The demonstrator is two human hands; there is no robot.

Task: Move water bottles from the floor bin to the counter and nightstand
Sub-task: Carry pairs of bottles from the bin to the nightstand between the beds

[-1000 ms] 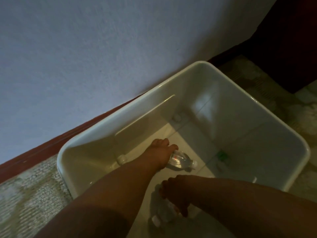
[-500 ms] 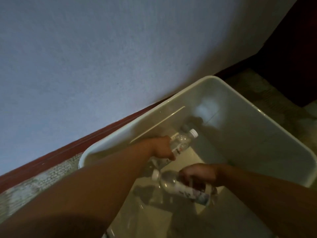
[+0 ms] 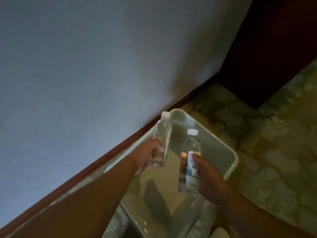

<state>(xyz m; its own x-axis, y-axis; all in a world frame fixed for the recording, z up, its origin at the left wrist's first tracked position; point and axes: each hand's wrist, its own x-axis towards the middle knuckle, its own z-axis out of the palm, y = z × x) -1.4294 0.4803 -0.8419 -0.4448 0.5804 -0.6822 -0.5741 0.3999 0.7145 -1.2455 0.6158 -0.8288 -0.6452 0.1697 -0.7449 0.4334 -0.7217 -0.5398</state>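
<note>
Above the white floor bin (image 3: 235, 159), beside the wall's dark baseboard (image 3: 106, 155), both hands hold water bottles upright and clear of the rim. The left hand (image 3: 147, 153) has its grip closed round the lower body of a clear bottle (image 3: 163, 134); the right hand (image 3: 208, 179) grips a labelled bottle (image 3: 189, 164) at its middle. What shows of the bin's floor looks bare. Lifting out seems done for this pair; carrying to worktop and nightstand, neither in view, is left.
</note>
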